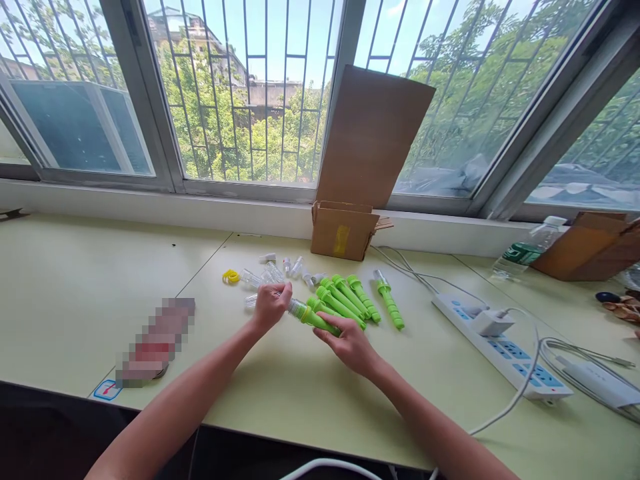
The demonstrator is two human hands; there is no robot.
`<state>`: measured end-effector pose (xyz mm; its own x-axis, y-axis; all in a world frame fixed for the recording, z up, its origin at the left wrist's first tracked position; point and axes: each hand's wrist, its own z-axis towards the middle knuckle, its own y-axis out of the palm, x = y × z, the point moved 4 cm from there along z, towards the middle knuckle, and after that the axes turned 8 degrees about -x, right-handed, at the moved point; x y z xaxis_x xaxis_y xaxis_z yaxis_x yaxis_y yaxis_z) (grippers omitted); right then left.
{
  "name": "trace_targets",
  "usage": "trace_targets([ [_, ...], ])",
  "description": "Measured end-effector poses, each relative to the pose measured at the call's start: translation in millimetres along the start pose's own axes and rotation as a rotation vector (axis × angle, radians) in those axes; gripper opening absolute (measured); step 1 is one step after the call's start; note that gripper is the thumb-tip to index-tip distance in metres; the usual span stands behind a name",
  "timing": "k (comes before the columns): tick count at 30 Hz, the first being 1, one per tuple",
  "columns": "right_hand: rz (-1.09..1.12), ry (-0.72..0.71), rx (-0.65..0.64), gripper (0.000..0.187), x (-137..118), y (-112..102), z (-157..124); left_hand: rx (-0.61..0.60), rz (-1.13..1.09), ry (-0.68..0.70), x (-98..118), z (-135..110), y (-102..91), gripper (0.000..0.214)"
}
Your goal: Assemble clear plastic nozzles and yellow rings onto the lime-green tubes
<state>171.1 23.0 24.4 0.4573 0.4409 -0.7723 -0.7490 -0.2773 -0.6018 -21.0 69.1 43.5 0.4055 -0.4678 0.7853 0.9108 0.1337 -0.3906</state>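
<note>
Pale-green tabletop (280, 387) below barred windows (245, 100). Center frame: lime-green tapered plastic spike with clear ribbed end (306, 315), clamped by left hand (271, 308) at clear end, right hand (350, 343) at green end. Uneven twisting could probably slip the joint. Long axis diagonal: clear end upper-left, green lower-right.

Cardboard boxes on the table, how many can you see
2: the middle box by the windowsill, and the right-hand box beside the water bottle. None seems hidden.
</note>
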Motion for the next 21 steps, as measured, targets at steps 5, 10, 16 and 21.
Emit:
trace_targets([
  [5,0.280,0.092,-0.186,0.036,-3,0,2,-0.030,0.012,0.010,0,-1,1.7,0.048],
  [10,0.561,0.292,-0.380,0.037,5,1,-3,-0.063,-0.003,0.034,3,-4,5.0,0.049],
  [16,0.539,0.309,-0.397,0.037,8,2,-2,-0.034,0.008,0.131,6,-7,3.1,0.049],
  [21,0.149,0.112,-0.124,0.041,5,3,3,-0.015,0.055,0.133,3,-3,-0.3,0.047],
])
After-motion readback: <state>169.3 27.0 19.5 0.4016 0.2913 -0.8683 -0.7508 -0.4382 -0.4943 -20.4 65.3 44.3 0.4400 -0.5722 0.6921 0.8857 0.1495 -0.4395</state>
